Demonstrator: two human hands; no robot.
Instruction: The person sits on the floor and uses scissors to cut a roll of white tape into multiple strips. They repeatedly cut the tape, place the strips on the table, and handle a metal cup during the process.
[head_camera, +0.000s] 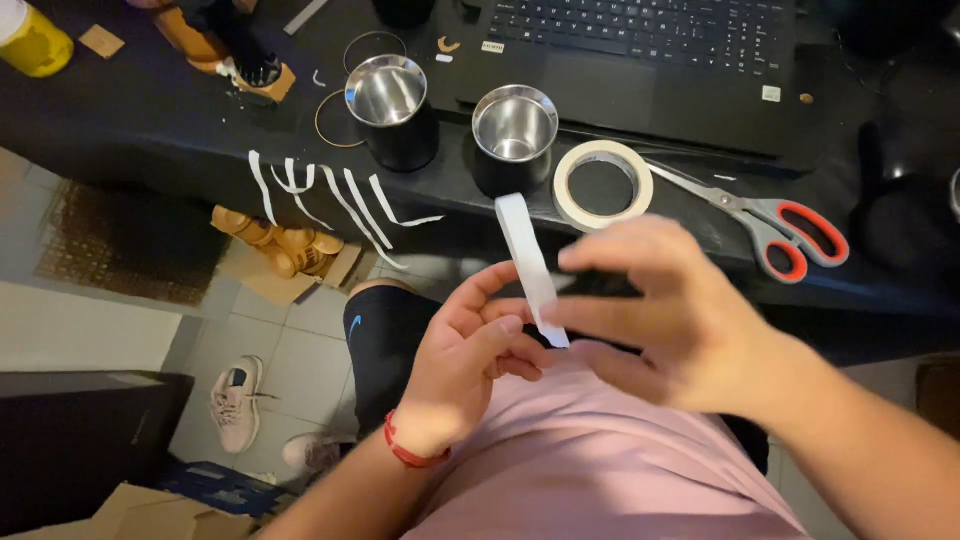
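Observation:
My left hand (463, 365) pinches the lower end of a white tape strip (527, 262) that stands up toward the desk edge. My right hand (665, 315), blurred, has its fingers spread over a dark object held between both hands; that object is mostly hidden. A roll of masking tape (603, 185) lies on the black desk just beyond the hands. Several cut white strips (340, 200) hang stuck to the desk's front edge at the left.
Two black steel-lined cups (390, 110) (513, 135) stand near the desk (150, 120) edge. Red-handled scissors (770, 220) lie right of the roll. A laptop (640, 60) sits behind. A yellow jar (32, 40) is far left. Shoes (235, 400) and cardboard lie on the floor.

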